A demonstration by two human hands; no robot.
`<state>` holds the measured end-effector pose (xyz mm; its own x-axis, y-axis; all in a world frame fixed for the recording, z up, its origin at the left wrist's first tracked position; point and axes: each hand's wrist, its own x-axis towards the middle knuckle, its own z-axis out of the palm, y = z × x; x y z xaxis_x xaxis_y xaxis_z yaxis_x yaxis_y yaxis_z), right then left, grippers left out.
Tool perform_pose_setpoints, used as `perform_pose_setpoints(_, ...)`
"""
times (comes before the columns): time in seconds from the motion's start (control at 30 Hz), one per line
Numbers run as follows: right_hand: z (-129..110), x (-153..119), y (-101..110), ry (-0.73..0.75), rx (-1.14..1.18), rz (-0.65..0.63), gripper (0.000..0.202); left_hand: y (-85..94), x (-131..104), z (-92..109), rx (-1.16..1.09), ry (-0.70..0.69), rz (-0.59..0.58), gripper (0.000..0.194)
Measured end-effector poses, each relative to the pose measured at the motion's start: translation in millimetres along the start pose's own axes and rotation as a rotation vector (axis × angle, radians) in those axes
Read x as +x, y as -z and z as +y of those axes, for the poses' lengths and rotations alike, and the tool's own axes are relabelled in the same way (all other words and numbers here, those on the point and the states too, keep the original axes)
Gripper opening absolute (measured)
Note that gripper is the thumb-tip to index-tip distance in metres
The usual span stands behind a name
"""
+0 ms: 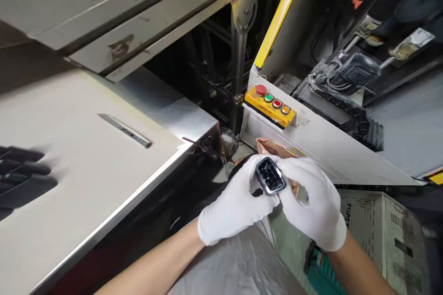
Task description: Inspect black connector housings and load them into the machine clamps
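Observation:
Between my two white-gloved hands is a small dark rectangular plastic part (270, 175) with a shiny rim and a ribbed hollow inside facing up toward me. My left hand (238, 198) grips it from the left, with the thumb below and fingers around its upper edge. From the other side, my right hand (308, 196) pinches its right edge between thumb and fingers. Both hands are held over my lap, right of the table's edge. The part's underside is hidden.
A utility knife (125, 131) lies on the pale table (86, 184). Dark parts (24, 175), blurred, sit at its left edge. Ahead is a yellow button box (270, 105) on a machine's white panel (321, 147). A brown bag (277, 147) stands behind my hands, and a cabinet (398, 230) at lower right.

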<state>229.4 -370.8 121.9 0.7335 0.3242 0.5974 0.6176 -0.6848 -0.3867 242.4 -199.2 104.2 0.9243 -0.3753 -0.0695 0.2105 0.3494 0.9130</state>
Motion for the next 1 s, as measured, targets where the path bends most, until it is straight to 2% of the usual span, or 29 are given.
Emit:
perform_pose_setpoints(0.3,-35,11,-19,0.168,0.102,-0.050,0.051,26.3,-38,4,-0.215,0.094,-0.001,0.072)
perform_pose_setpoints(0.53,-57,19,-29,0.085,0.107,-0.202,0.030,36.7,-61,-1,-0.006,-0.107,0.071,0.068)
perform_pose_setpoints(0.67,-59,16,-35,0.152,0.165,-0.186,0.036,43.6,-68,-4,0.064,-0.177,0.073,0.069)
perform_pose_setpoints(0.77,-61,14,-41,0.158,0.182,-0.191,0.040,48.5,-69,-3,0.074,-0.201,0.092,0.062)
perform_pose_setpoints(1.0,-60,17,-49,0.190,0.180,-0.211,0.039,58.9,-72,-4,0.143,-0.256,0.135,0.060)
